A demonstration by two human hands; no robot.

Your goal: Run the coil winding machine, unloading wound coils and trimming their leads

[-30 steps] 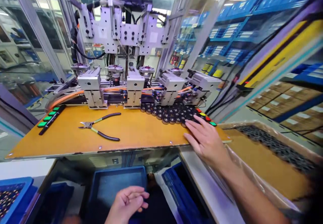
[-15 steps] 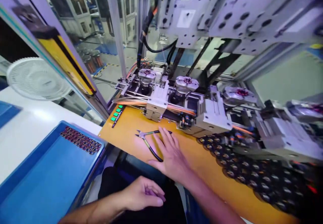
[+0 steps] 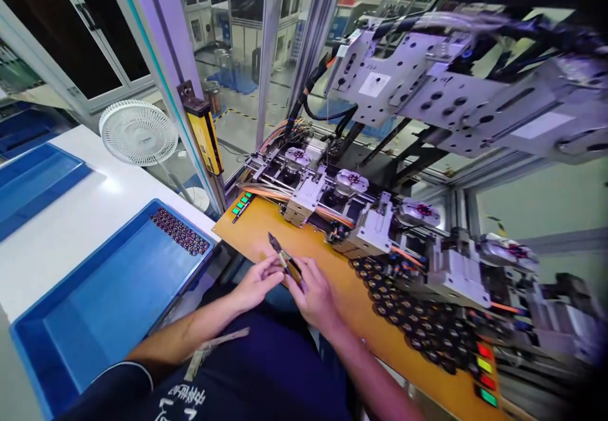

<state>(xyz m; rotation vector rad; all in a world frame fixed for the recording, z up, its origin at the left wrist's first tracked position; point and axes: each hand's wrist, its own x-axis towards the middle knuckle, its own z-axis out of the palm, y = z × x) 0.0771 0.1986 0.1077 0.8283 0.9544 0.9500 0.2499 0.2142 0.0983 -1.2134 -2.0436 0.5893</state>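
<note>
The cutting pliers [image 3: 281, 255] are raised over the near edge of the orange work surface [image 3: 259, 234], their jaws pointing up and to the left. My right hand [image 3: 313, 288] is closed round the plier handles. Close beside it, my left hand [image 3: 259, 282] has its thumb and fingers pinched together near the pliers; whatever they may hold is too small to make out.
A blue tray [image 3: 109, 282] with many small dark parts [image 3: 180, 230] stands at left, near a white fan [image 3: 139, 133]. Machine fixtures [image 3: 351, 180] line the back. Round black parts [image 3: 408, 320] cover the right of the surface. Green buttons [image 3: 242, 203] sit at its left end.
The pliers have left the surface and are now in my right hand. My left hand has come up beside them. The view has shifted, showing more of the tray and fan.
</note>
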